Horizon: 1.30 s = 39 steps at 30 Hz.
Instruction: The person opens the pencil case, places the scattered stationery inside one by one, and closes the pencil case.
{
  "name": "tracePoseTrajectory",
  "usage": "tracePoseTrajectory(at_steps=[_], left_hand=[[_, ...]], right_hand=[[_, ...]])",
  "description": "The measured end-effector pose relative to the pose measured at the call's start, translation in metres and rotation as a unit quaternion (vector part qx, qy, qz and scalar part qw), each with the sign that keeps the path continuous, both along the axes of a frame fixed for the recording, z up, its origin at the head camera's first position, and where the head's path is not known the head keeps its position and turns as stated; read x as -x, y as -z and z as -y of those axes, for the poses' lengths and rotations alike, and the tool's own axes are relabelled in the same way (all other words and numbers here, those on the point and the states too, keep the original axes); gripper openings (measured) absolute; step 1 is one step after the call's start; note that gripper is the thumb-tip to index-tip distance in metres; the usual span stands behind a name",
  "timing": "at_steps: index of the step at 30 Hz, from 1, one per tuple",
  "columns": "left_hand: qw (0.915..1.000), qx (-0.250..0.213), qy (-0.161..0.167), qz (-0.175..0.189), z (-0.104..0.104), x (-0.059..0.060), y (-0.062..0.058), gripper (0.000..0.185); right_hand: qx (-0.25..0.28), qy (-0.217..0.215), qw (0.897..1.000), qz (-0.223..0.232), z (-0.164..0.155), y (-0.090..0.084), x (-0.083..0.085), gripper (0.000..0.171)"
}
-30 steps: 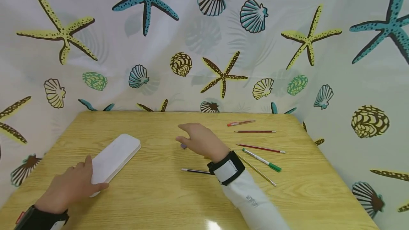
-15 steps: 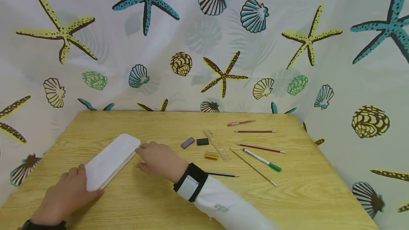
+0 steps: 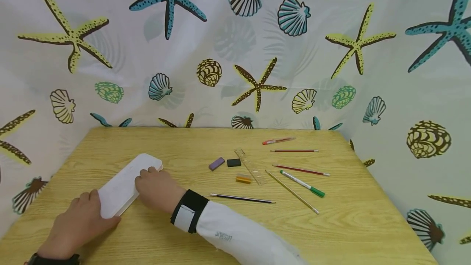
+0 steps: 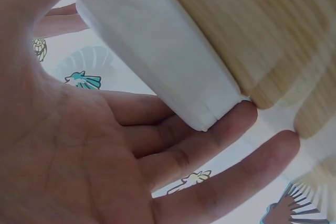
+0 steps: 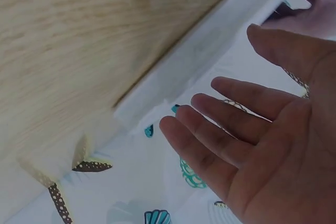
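My left hand (image 3: 75,222) pinches the near end of the white case (image 3: 123,179); if it slackens, my loosely spread right hand (image 3: 158,189) could knock it askew.

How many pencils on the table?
4: red pencil nearest the orange pen, second red pencil and gold pencil flanking the green marker, black pencil leftmost. White case could hide more.

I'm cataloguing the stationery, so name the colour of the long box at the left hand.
The box is white; the head view shows it best.
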<state>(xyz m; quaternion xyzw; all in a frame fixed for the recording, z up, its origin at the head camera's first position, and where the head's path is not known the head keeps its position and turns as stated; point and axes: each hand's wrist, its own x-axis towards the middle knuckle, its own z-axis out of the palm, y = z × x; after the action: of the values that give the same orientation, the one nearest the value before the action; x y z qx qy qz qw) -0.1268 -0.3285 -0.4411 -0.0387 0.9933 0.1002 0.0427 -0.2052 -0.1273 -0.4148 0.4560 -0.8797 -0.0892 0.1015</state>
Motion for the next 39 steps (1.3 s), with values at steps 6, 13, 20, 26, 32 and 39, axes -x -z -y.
tracePoseTrajectory(at_steps=[6,13,20,26,32,39], left_hand=[[0.9996,-0.006,0.009,-0.028,-0.001,0.0,0.002,0.097],[0.9997,-0.006,0.014,-0.017,0.001,0.001,0.002,0.104],[1.0,0.0,0.009,-0.003,0.0,0.002,0.003,0.104],[0.9997,0.007,0.002,0.021,-0.001,0.003,0.001,0.111],[0.9997,0.008,-0.001,0.021,0.0,0.003,0.003,0.11],[0.9998,0.002,-0.006,0.021,0.001,0.006,0.004,0.104]], right_hand=[[-0.038,0.002,0.997,-0.073,0.011,0.01,-0.001,0.039],[-0.027,0.023,0.99,-0.136,0.021,0.017,-0.002,0.028],[-0.067,0.033,0.985,-0.158,0.031,0.022,-0.006,0.031],[-0.089,0.045,0.983,-0.156,0.036,0.024,-0.008,0.026],[-0.095,0.07,0.981,-0.151,0.045,0.026,-0.012,0.019],[-0.119,0.091,0.979,-0.139,0.05,0.023,-0.016,0.024]])
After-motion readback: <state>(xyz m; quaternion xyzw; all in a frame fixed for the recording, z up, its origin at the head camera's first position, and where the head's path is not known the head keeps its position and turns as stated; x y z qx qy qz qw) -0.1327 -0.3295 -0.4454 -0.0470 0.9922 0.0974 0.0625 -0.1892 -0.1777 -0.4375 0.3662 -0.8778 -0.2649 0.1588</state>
